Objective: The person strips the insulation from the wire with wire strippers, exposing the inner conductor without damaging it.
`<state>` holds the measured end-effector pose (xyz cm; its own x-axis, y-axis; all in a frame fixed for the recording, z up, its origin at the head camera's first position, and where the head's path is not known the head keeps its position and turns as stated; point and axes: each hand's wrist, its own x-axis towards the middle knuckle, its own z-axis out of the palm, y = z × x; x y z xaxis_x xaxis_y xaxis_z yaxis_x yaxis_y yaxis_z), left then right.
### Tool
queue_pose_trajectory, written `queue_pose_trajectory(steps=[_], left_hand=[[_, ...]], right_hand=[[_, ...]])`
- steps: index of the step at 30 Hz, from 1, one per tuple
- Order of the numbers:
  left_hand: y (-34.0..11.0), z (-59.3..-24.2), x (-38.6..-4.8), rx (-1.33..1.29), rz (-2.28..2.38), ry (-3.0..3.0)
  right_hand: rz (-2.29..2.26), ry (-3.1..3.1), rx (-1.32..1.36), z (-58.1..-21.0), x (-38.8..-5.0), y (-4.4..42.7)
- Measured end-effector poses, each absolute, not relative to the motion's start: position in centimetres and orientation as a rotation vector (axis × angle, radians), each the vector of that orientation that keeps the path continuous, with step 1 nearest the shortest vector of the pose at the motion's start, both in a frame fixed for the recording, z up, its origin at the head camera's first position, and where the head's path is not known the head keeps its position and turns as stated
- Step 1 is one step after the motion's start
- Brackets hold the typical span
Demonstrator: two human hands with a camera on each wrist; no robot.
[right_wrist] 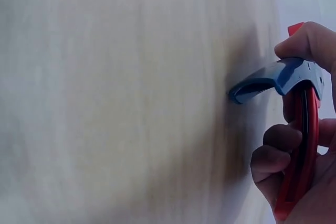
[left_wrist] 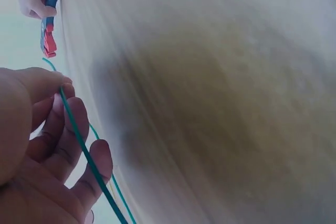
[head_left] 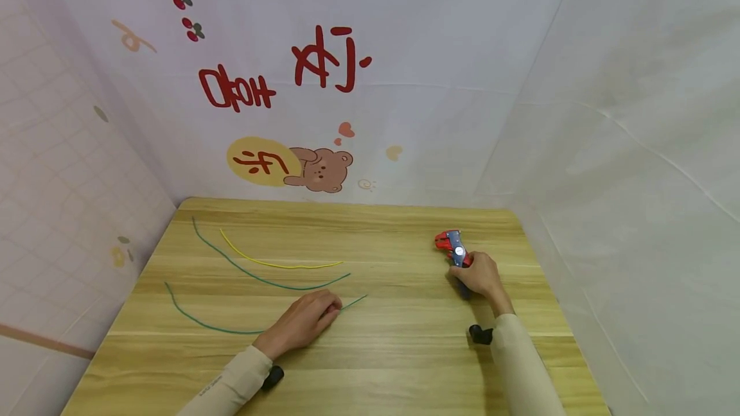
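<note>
Pinches green wire (left_wrist: 96,172) near one end with left fingers (left_wrist: 103,153) | grips red-and-blue tool (head_left: 458,251) in right fingers (right_wrist: 271,161) | best present tip straight, well exposed

From the head, looking forward and down from above, taking in table (head_left: 405,352), back wall (head_left: 433,114), left hand (head_left: 303,323) and right hand (head_left: 481,275) together. From the left wrist, looking close past the left hand over the table, catching the tool (left_wrist: 48,30) and right hand farther off. From the right wrist, facing the table close up, sharing the tool with both other views.
</note>
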<state>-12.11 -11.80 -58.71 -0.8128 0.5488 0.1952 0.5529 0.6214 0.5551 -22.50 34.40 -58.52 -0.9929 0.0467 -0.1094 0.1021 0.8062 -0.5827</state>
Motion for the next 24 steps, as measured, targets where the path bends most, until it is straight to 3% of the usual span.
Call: queue_pose_trajectory(steps=[24], left_hand=[[-11.3,-56.6,-12.2,-0.915,-1.103,-2.697]], right_hand=[[-1.395,2.694,0.108,-54.3,-19.9,31.4]])
